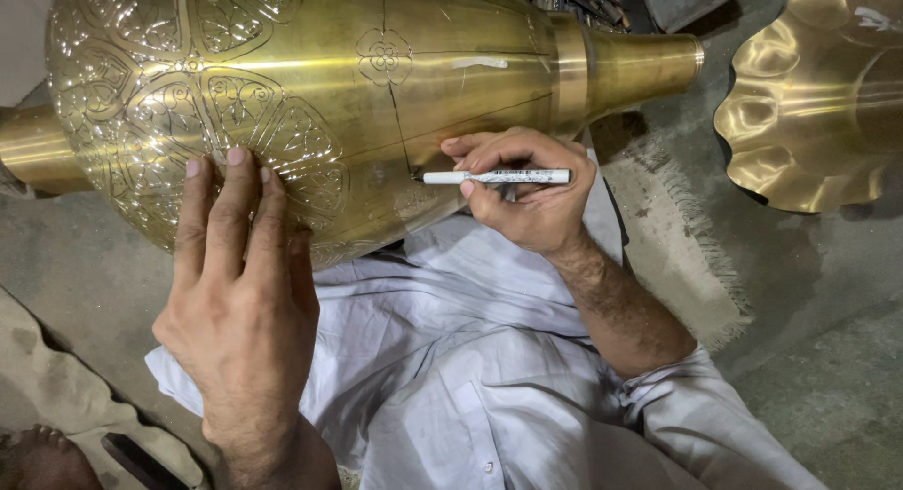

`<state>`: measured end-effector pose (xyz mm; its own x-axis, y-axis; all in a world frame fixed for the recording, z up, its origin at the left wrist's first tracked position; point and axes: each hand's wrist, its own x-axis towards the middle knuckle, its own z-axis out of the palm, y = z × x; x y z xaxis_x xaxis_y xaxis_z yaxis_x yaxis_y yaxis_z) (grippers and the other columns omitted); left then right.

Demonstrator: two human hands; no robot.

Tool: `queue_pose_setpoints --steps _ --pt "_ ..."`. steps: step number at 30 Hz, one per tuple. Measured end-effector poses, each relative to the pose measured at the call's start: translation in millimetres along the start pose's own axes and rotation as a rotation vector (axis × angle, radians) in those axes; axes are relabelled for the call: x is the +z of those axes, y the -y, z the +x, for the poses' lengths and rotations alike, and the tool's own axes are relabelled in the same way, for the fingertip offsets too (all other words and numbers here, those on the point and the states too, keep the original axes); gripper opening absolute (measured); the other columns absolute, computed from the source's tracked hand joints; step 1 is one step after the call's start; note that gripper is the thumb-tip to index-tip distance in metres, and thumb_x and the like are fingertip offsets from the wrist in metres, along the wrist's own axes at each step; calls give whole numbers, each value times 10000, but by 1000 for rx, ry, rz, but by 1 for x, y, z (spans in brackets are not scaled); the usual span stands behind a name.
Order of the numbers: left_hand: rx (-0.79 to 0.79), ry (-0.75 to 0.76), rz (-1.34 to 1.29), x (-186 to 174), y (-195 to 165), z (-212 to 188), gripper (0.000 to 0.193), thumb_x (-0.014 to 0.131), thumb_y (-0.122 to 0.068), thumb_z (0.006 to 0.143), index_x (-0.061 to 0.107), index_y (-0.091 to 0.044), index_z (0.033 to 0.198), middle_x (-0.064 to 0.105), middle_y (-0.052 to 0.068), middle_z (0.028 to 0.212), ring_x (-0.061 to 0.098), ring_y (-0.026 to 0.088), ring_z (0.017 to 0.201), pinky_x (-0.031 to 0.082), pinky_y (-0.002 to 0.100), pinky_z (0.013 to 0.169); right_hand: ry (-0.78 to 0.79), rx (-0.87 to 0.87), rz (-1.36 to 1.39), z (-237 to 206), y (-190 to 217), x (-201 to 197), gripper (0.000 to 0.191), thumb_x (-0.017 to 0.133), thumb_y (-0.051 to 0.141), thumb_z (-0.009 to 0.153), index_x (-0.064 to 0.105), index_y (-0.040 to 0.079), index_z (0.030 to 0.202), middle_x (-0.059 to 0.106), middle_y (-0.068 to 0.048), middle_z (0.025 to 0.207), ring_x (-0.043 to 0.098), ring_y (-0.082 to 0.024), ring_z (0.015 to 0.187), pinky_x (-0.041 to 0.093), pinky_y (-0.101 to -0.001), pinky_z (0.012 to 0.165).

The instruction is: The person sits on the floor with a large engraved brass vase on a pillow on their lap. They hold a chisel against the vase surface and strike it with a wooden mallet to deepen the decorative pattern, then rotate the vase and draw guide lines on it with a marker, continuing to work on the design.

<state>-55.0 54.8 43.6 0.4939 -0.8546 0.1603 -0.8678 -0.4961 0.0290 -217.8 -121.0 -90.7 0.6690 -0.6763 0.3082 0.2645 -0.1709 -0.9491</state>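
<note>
Two bare hands work on one large brass vase (pixel 376 86), a bulbous golden vessel lying on its side across the person's lap, its narrow neck pointing away to the right and its mouth turned out of sight (so whether anything is inside it cannot be told). Half of the vase's belly, the left part, is covered in chased floral medallions; the right part is smooth, with thin dark guide lines and a single small flower outline drawn on it.

The left hand (pixel 240 292) lies flat against the lower left of the vase, fingers stretched and pressed on the engraved pattern, holding nothing. The right hand (pixel 527 194) sits just below the vase's smooth shoulder, its fingers curled tightly around a slim white marker pen (pixel 497 177). The pen lies nearly level, gripped along its right half, with its tip sticking out to the left of the fingers and touching the brass at the lower end of a drawn line.

Under the vase, white cloth clothing (pixel 451 358) covers the lap. Right of the vase's neck, well apart from it, stands a second brass piece with a wavy, scalloped rim (pixel 809 114), resting on the grey concrete floor (pixel 828 358). A pale fringed mat (pixel 677 255) lies between them.
</note>
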Motion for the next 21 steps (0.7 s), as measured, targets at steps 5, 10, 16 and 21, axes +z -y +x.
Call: queue_pose_setpoints --steps 5,10,16,21 --pt "0 -3 -6 0 0 1 397 784 -109 930 716 -82 1319 621 72 1461 568 312 1381 563 389 1042 41 -42 21 2 -1 -1 109 727 -77 912 664 -28 987 734 -127 995 765 -289 1065 644 -449 1033" --pt "-5 -12 -8 -2 -3 4 397 780 -102 936 718 -83 1328 625 68 1469 573 305 1389 563 384 1057 69 -61 -4 0 -2 -4 125 735 -73 890 664 -26 982 733 -126 990 759 -318 1120 638 -464 1037" --pt "38 -39 -74 11 13 -6 421 813 -140 936 715 -81 1340 623 70 1490 569 292 1422 553 398 1113 2 -91 152 -7 -22 -24 98 731 -21 907 695 -20 997 752 -139 983 779 -287 999 638 -469 1009" --pt "-229 -516 -744 60 86 -46 297 734 -185 1032 619 -28 1257 605 112 1377 626 178 1242 559 284 1007 -565 -187 218 -1 -49 -125 211 725 -34 960 624 9 1140 684 -122 1024 725 -251 938 650 -382 866"
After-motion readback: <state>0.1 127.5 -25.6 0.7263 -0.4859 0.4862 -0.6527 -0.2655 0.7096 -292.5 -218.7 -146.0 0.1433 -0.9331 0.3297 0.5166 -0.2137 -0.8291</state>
